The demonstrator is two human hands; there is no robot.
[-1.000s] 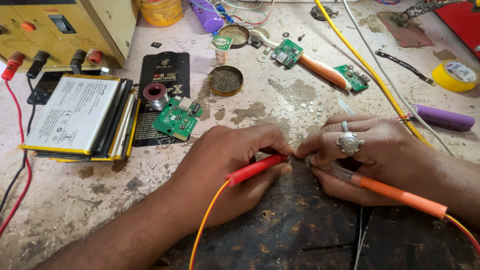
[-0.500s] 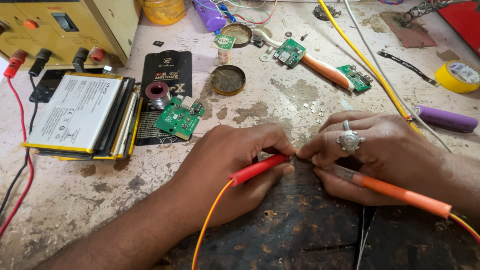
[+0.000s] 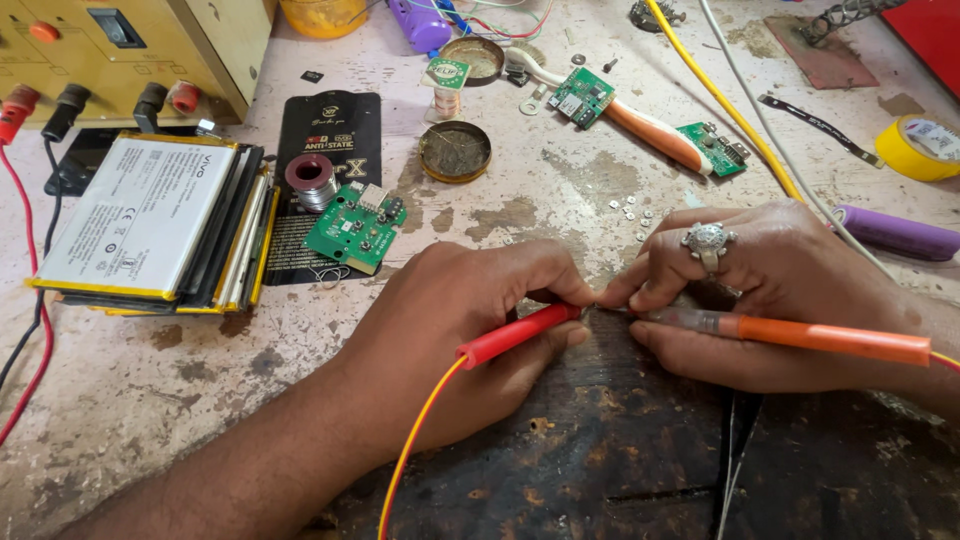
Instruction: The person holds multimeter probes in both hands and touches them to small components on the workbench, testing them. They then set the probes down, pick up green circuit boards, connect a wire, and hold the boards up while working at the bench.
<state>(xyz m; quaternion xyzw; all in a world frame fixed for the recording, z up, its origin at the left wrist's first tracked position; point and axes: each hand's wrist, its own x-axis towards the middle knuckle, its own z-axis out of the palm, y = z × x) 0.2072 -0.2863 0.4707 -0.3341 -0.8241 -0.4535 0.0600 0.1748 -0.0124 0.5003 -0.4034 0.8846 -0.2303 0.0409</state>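
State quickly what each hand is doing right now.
Left hand: closed around the red probe.
Right hand: closed around the orange-handled tool, tip meeting the probe's.

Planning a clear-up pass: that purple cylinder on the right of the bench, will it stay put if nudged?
Probably not. The purple cylinder lies on its side, round and smooth-looking, so a sideways nudge would likely roll it. The white cable runs by its left end and might check it that way. It looks stiff, likely a wrapped cell, so probably heavy for its size.
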